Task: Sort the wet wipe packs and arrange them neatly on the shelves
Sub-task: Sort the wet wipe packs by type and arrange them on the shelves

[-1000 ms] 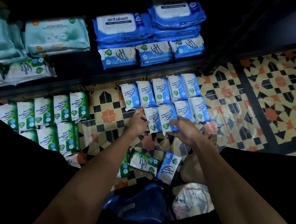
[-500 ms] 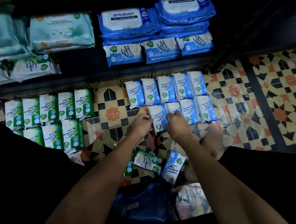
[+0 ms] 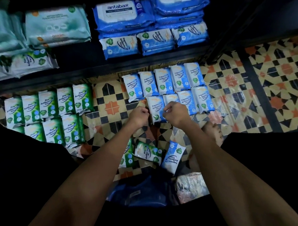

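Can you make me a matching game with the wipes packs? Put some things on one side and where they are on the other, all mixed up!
Things:
1. green Pine packs in rows
2. big antabax pack
3. upside-down blue pack
4. blue pack between the hands

Places:
A. on the dark shelf, on top of a blue stack
B. loose on the tiled floor, nearest the person
C. on the floor at the left
D. in the front row of blue packs, with the left hand and the right hand at its sides

Pairs: 1-C, 2-A, 3-B, 4-D
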